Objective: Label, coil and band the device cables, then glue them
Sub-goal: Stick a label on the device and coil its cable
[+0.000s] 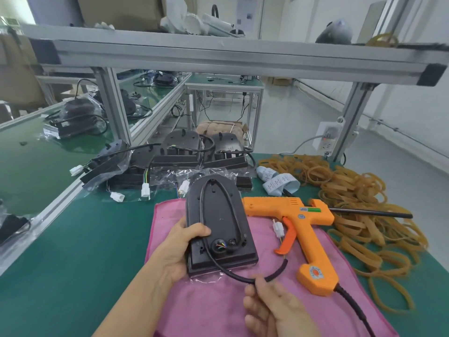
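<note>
A black device (220, 222) lies back-up over a pink cloth (213, 310), its black cable (245, 277) looped in the groove on its back and running out at the near end. My left hand (181, 249) grips the device's left edge, thumb on top. My right hand (274, 310) pinches the free stretch of cable just in front of the device. The cable's white connector (277, 228) rests on the cloth beside the orange glue gun (301, 229). A strip of white labels (277, 180) lies behind the gun. A heap of tan rubber bands (359, 215) spreads at the right.
More black devices with cables (179, 152), some in clear bags, stand behind the cloth on the green table (80, 242). An aluminium frame post (114, 105) rises at the left and a shelf beam (218, 54) crosses overhead. The glue gun's cord (357, 310) trails toward me.
</note>
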`<action>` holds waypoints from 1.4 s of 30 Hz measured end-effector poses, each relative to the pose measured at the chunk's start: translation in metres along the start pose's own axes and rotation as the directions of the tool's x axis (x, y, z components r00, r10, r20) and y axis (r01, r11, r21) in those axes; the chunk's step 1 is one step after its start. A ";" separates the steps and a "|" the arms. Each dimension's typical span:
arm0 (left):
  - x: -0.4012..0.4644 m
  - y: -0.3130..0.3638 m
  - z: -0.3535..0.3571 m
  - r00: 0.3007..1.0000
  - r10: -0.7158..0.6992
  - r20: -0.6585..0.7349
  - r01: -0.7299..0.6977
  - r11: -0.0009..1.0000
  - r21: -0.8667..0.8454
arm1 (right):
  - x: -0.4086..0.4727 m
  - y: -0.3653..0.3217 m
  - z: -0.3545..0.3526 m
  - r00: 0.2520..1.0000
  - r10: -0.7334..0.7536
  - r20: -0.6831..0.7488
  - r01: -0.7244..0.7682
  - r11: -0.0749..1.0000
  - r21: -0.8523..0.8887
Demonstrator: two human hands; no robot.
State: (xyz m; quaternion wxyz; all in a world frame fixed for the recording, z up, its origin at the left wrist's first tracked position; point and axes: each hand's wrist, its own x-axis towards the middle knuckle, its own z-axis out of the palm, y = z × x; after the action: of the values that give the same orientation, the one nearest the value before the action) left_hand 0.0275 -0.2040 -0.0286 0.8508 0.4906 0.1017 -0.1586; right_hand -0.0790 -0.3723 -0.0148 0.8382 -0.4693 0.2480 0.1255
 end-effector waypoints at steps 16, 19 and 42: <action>-0.007 0.005 -0.017 0.989 -0.147 -0.014 0.146 0.988 -0.059 | 0.017 -0.005 0.017 0.901 -0.412 0.136 0.428 0.787 -0.445; -0.005 0.007 -0.022 0.987 -0.158 -0.022 0.156 0.985 -0.076 | 0.010 -0.011 0.024 0.804 -0.507 0.310 0.581 0.560 -0.590; -0.004 -0.005 0.007 0.992 0.045 0.116 -0.058 0.993 0.104 | 0.042 -0.056 0.017 0.782 -0.420 0.461 0.584 0.235 -0.777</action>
State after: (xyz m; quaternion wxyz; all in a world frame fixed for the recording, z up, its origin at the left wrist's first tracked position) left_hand 0.0221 -0.2114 -0.0280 0.8314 0.5283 0.0318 -0.1694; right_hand -0.0140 -0.3884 0.0109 0.4667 -0.8800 -0.0881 -0.0035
